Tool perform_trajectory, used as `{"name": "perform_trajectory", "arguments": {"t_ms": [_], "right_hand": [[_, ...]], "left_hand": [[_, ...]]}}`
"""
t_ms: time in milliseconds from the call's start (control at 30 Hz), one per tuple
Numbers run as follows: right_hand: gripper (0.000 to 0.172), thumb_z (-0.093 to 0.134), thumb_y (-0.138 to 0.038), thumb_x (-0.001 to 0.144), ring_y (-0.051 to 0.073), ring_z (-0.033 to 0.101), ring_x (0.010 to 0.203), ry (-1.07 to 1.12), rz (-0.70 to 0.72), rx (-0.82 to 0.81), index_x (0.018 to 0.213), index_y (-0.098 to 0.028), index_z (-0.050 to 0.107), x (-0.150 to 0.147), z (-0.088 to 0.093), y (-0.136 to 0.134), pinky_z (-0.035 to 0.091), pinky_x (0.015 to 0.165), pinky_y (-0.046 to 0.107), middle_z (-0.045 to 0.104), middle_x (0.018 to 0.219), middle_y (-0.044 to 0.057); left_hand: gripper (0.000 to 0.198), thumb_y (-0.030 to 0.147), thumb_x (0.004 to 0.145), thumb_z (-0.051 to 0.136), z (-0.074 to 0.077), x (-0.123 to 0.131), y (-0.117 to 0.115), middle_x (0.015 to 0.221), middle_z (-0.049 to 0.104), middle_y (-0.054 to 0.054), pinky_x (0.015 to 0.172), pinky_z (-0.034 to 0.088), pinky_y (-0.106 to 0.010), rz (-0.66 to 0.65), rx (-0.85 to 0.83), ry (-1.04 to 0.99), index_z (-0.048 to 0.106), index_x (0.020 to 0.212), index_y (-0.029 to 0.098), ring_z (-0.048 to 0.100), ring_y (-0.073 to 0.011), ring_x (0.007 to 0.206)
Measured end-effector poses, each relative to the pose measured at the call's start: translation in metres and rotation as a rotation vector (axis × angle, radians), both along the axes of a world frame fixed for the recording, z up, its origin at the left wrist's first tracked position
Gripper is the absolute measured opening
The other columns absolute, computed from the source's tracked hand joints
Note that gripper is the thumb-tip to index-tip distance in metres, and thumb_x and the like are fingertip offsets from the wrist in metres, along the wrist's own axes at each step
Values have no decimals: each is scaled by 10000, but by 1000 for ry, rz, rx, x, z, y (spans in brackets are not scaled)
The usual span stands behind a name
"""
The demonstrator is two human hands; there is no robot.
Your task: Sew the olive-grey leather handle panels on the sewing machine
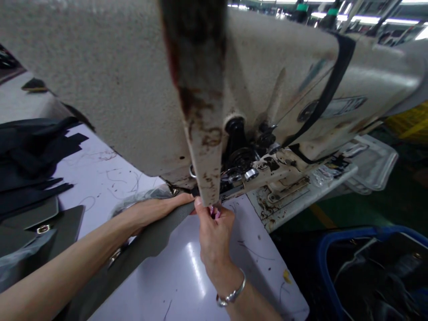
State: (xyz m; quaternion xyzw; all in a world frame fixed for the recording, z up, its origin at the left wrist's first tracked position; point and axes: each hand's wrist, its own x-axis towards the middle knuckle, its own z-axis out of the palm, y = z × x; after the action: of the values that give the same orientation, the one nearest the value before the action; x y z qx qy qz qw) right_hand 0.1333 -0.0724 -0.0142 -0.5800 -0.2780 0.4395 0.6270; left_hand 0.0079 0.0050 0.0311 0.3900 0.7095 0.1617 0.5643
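Observation:
My left hand [175,201] reaches in from the left to the sewing machine [100,84]. It grips the far end of a dark grey-green panel [152,236], close to the needle area; its fingertips are partly hidden. My right hand [216,232], with a silver bracelet [231,295] at the wrist, is just below the machine's head. Its fingers are curled round a small pink thing [214,212], mostly hidden, whose kind I cannot make out. The thumb is close to the panel's end. A metal fitting [114,257] shows on the panel below my left forearm.
Dark strips [30,156] and more panels [67,227] lie at the left on the white table [187,276]. Thread scraps are scattered over it. A blue-rimmed bin [323,263] with dark pieces stands at the lower right. A clear plastic tray [377,165] is beyond the machine bed.

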Motion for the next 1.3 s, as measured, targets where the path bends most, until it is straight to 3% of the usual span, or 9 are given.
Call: {"name": "perform_trajectory", "arguments": {"t_ms": [67,133,267,400,600,767,900,1133,1300], "right_hand": [[341,668,-336,870,132,537,559,-11,6,-12,573,-180,605,2,3,-1,415,558,220,584,548,-19],[324,663,-314,864,126,527,545,-5,13,-21,575,-180,605,4,6,-1,404,539,216,583,545,-20],[294,665,-298,833,113,480,512,6,19,-52,573,-180,595,9,10,-1,366,487,213,571,549,-19],[323,667,-310,829,107,436,504,-5,52,-42,552,-175,568,14,8,-1,351,468,210,506,521,-27],[402,679,-305,819,95,366,519,5,76,15,508,-193,450,20,5,-1,338,482,205,399,500,-49],[285,704,-322,800,109,483,536,19,124,-1,571,-164,642,32,0,-1,412,531,219,568,550,-21],[209,761,-344,742,134,578,562,20,220,-58,659,-154,732,49,-1,1,469,574,244,662,608,4],[185,820,-263,638,124,570,556,97,283,-88,601,-146,681,61,14,8,473,556,240,661,610,13],[163,821,-248,629,121,561,551,126,330,-100,626,-145,695,63,18,5,458,522,225,667,623,23]], "left_hand": [[476,612,653,788,12,12,-11,531,683,-123,349,443,-225,-68,-166,32,740,619,140,610,-195,403],[523,657,676,750,15,19,-19,501,663,-112,326,411,-213,-46,-226,-11,738,605,139,576,-172,380],[583,706,586,782,0,23,-32,602,714,-135,361,466,-254,112,-239,-87,733,679,132,634,-216,454],[497,633,619,807,-11,29,-44,696,745,-68,440,522,-269,200,-78,-237,702,863,214,687,-226,543],[477,560,742,752,-4,48,-61,598,660,50,394,450,-211,254,113,-336,636,1138,320,568,-137,419],[476,508,800,714,-14,67,-75,964,765,19,535,543,-224,391,247,-437,611,1241,361,682,-143,628],[534,485,813,714,-19,84,-84,1082,756,18,649,584,-229,523,249,-503,569,1313,368,728,-155,777],[434,464,833,688,-13,96,-83,1120,757,-18,750,614,-260,655,170,-536,637,1216,265,737,-195,962],[357,458,847,674,-16,96,-72,1175,749,-42,788,628,-285,656,146,-581,684,1115,222,734,-215,1007]]}}
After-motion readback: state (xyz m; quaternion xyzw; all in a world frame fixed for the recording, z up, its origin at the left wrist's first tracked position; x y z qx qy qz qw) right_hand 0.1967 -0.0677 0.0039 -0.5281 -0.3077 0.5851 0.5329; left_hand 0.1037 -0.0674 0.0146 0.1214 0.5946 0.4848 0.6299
